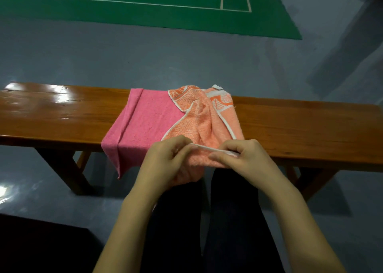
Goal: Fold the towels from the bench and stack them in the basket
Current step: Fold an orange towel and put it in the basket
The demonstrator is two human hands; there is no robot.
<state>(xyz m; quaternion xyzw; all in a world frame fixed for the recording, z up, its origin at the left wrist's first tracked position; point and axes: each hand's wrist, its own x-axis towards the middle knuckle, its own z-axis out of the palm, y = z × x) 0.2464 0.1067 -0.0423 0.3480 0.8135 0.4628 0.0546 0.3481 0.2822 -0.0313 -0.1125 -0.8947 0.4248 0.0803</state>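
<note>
You face a smooth grey floor [186, 55] with a green court mat [145, 7] lined in white at its far side. Across it runs a long wooden bench [62, 115], its flat top glossy and orange-brown, catching glare at your left, set on angled legs. A pink towel [143, 119] of nubby terry lies over the bench's middle, one long fold ridge running down its left part, its near corner hanging off the front edge. Overlapping its right side, a crumpled orange towel [209, 123] lies in soft bunched folds, coarse-looped, bordered with white piping, printed with white leaf shapes near the far end, where a small white tag sticks up. Its near end spills off the bench edge toward your dark-clothed legs [228, 210]. Your left hand [167, 160] pinches the white hem of the orange towel between thumb and curled fingers, and your right hand [238, 156] pinches the same hem just beside it, the trim stretched between them.
</note>
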